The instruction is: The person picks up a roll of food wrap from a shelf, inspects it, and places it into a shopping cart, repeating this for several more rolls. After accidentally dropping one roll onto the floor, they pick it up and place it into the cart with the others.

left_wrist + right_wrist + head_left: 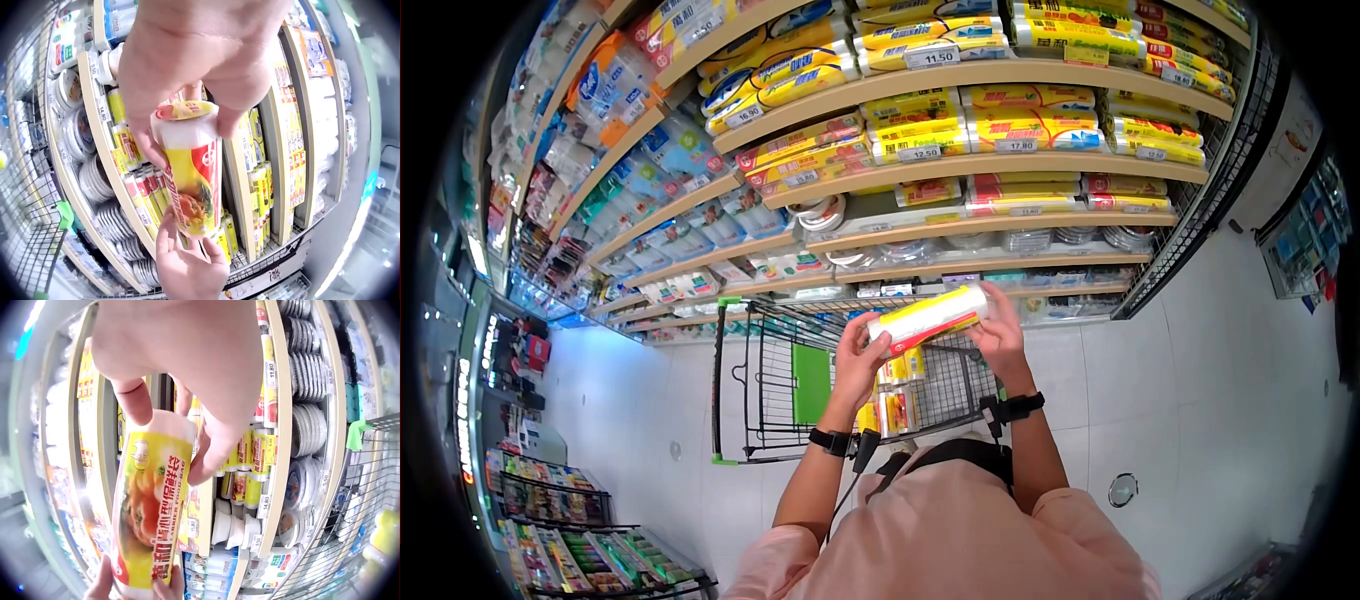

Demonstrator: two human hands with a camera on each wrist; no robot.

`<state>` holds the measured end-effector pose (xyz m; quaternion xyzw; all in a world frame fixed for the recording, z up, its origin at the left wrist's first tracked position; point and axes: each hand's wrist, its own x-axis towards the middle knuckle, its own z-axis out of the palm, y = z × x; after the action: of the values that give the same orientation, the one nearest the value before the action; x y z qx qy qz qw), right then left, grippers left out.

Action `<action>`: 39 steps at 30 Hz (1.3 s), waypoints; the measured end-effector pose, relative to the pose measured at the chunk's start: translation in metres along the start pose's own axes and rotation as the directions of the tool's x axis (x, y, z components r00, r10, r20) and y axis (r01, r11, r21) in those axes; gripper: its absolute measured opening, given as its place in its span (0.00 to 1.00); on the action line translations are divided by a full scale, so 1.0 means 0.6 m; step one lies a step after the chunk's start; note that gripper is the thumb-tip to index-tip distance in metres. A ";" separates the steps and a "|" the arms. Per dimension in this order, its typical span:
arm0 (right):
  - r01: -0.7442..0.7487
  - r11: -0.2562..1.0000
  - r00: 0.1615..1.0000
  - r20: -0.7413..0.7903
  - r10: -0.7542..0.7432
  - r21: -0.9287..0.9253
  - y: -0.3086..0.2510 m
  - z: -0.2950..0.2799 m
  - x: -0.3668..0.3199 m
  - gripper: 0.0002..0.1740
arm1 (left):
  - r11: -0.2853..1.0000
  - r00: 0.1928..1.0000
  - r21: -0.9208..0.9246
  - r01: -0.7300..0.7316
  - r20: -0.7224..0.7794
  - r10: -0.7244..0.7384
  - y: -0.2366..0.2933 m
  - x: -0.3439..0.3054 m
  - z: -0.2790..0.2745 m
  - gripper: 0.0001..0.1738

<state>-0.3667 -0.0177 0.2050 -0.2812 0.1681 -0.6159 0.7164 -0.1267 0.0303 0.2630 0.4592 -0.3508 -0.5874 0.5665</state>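
Note:
A roll of food bags [930, 320] in yellow, red and white wrapping is held over a shopping cart, one hand at each end. My left hand [860, 362] grips its left end, thumb along the near side. At the other end, my right hand [1002, 338] has its thumb and fingers around the white edge. In the right wrist view the label of the roll [153, 506] shows tomatoes and the words "carrier food bag". Below, several similar yellow and white rolls [897, 410] lie in the shopping cart [750, 405].
Shelves [990, 165] of bagged rolls with price tags rise right behind the cart. Lower shelves carry stacked disposable plates [119, 215]. Packs of tissue [615, 90] fill the shelves to the left. A black mesh panel [1210, 200] closes the shelf's right end. Tiled floor [1140, 400] extends to the right.

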 end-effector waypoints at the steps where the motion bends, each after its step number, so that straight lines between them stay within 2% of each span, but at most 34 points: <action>1: -0.082 0.978 0.996 -0.007 0.084 0.191 -0.008 0.011 -0.005 0.31 | 0.999 0.998 0.017 -0.048 0.029 0.048 -0.002 0.002 -0.010 0.32; 4: -0.293 0.956 0.956 0.028 0.293 -0.006 -0.009 -0.013 -0.002 0.27 | 0.969 0.970 0.083 -0.231 0.091 0.224 -0.001 0.001 -0.019 0.39; 5: -0.308 0.948 0.951 0.016 0.310 -0.081 -0.006 -0.019 0.001 0.27 | 0.972 0.973 0.095 -0.215 0.104 0.205 0.004 0.000 -0.021 0.45; 7: -0.338 0.913 0.939 -0.012 0.344 -0.230 -0.003 -0.024 0.006 0.27 | 0.947 0.952 0.151 -0.282 0.168 0.257 0.005 -0.002 -0.025 0.45; 8: -0.334 0.913 0.940 -0.011 0.341 -0.235 -0.002 -0.026 0.005 0.27 | 0.933 0.939 0.177 -0.314 0.199 0.279 0.004 -0.004 -0.026 0.46; 10: -0.322 0.914 0.944 -0.007 0.331 -0.247 -0.009 -0.013 0.005 0.28 | 0.948 0.958 0.206 -0.244 0.201 0.202 0.012 -0.010 -0.023 0.47; 14: -0.188 0.974 0.975 0.097 0.200 -0.123 -0.017 0.012 -0.006 0.35 | 0.956 0.979 0.246 -0.157 0.165 0.118 -0.002 -0.006 -0.035 0.46; 16: -0.163 0.979 0.968 0.173 0.183 -0.120 -0.013 0.010 -0.001 0.38 | 0.992 0.991 0.124 -0.033 0.131 0.016 0.010 -0.016 -0.023 0.42; 20: -0.138 0.917 0.957 0.188 0.220 -0.373 -0.015 0.007 0.002 0.39 | 0.982 0.988 -0.109 0.155 -0.006 -0.156 0.013 -0.013 -0.039 0.34; 21: -0.145 0.890 0.948 0.197 0.250 -0.432 -0.014 0.002 0.002 0.39 | 0.992 0.992 -0.066 0.111 -0.045 -0.114 0.003 -0.011 -0.043 0.28; 22: -0.153 0.860 0.937 0.206 0.283 -0.487 -0.010 -0.001 0.001 0.39 | 0.995 0.995 -0.050 0.086 -0.042 -0.089 -0.004 -0.014 -0.049 0.26; 24: -0.100 0.806 0.959 0.158 0.234 -0.583 -0.002 0.006 0.006 0.40 | 0.999 0.999 -0.009 0.042 -0.035 -0.042 -0.014 -0.024 -0.063 0.23; 25: -0.075 0.775 0.970 0.136 0.204 -0.627 0.003 0.011 0.010 0.41 | 0.999 0.998 -0.009 0.037 -0.043 -0.037 -0.015 -0.029 -0.068 0.25; 27: -0.119 0.801 0.965 0.121 0.231 -0.586 0.027 -0.009 0.017 0.36 | 0.998 0.998 0.036 -0.048 0.030 0.047 -0.024 -0.032 -0.082 0.29; 28: -0.282 0.888 0.941 0.077 0.331 -0.362 0.035 -0.018 0.018 0.30 | 0.994 0.994 0.054 -0.092 0.071 0.089 -0.027 -0.033 -0.086 0.31; 29: -0.420 0.901 0.904 0.032 0.426 -0.107 0.043 -0.027 0.021 0.27 | 0.999 0.995 0.000 -0.050 0.083 0.050 -0.026 -0.035 -0.091 0.34; 32: -0.576 0.721 0.782 -0.004 0.623 -0.386 0.032 -0.033 0.024 0.27 | 0.994 0.969 0.016 -0.106 0.225 0.100 -0.027 -0.024 -0.108 0.32; 35: -0.643 0.628 0.710 -0.034 0.703 -0.437 0.030 -0.029 0.030 0.28 | 0.997 0.966 -0.026 -0.072 0.248 0.076 -0.032 -0.006 -0.114 0.32; 38: -0.629 0.611 0.725 -0.079 0.684 -0.479 0.027 0.007 0.027 0.28 | 0.996 0.956 -0.026 -0.087 0.278 0.091 -0.042 0.018 -0.125 0.32; 39: -0.637 0.586 0.701 -0.060 0.711 -0.501 0.029 0.004 0.029 0.30 | 0.997 0.954 -0.020 -0.078 0.290 0.081 -0.039 0.024 -0.126 0.31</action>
<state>-0.3487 -0.0326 0.1980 -0.4108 0.3580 -0.2116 0.8114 -0.0631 0.0269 0.2140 0.3512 -0.4461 -0.6266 0.5339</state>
